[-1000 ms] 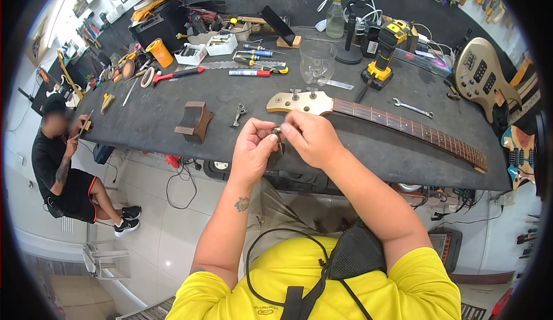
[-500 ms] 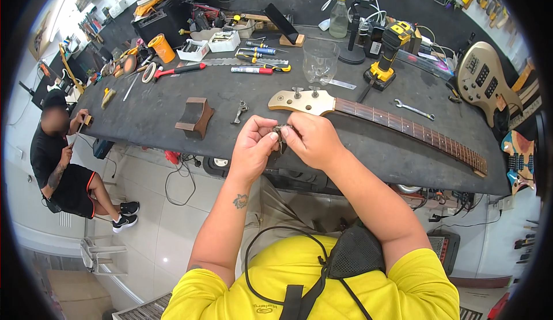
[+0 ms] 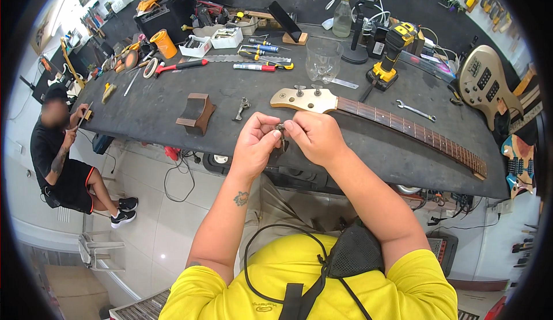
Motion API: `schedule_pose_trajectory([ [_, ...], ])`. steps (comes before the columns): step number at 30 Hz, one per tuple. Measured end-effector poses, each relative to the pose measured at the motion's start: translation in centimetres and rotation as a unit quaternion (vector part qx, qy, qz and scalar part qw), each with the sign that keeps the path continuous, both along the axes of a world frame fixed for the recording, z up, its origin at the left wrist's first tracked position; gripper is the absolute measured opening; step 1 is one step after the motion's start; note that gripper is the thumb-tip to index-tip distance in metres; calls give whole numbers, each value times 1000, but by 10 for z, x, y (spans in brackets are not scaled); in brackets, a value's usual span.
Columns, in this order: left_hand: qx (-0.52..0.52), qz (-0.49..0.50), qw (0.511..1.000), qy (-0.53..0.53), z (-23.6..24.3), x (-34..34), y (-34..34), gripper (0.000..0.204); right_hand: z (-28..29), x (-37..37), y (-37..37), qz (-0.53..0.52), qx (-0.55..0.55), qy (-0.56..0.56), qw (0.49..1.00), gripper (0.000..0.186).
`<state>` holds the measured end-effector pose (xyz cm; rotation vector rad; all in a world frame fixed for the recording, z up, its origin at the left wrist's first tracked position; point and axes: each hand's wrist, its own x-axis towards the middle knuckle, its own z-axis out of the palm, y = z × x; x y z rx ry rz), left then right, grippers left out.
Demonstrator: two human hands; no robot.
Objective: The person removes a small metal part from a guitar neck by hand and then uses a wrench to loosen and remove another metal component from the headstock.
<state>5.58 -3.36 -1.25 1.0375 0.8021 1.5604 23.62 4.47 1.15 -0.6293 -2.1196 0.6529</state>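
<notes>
In front of my chest, at the bench's near edge, my left hand (image 3: 255,144) and my right hand (image 3: 318,138) meet with fingertips pinched. Between them is a small metal tuning machine (image 3: 283,140), partly hidden by the fingers. A similar tuning machine (image 3: 241,109) lies on the bench just beyond my left hand. Past my right hand lies a guitar neck with a dark fretboard (image 3: 397,123). Its pale headstock (image 3: 282,98) has two tuner posts standing in it and bare holes beside them.
A curved wooden block (image 3: 196,114) sits left on the dark bench (image 3: 253,84). Screwdrivers, a red marker (image 3: 254,67), a cut plastic bottle (image 3: 323,61), a yellow drill (image 3: 391,55) and a wrench (image 3: 416,110) lie beyond. Another person (image 3: 57,147) works at the left end.
My right fingers have shifted slightly on the tuning machine, which shows a little more between my hands. The person at the left has moved their hands.
</notes>
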Motion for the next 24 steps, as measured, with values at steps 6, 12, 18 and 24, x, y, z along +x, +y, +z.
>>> schedule_pose_trajectory([
  [6,3,1,999,32,-4,-3,0,18,8,-1,-4,5,37,7,999,25],
  [12,18,15,999,37,-2,6,1,18,2,1,3,23,14,-4,1000,29],
  [18,34,38,996,73,-5,4,-3,21,5,4,4,57,-21,-59,996,34],
  [24,57,112,987,103,13,5,-7,24,-1,11,9,64,-41,-23,997,36],
])
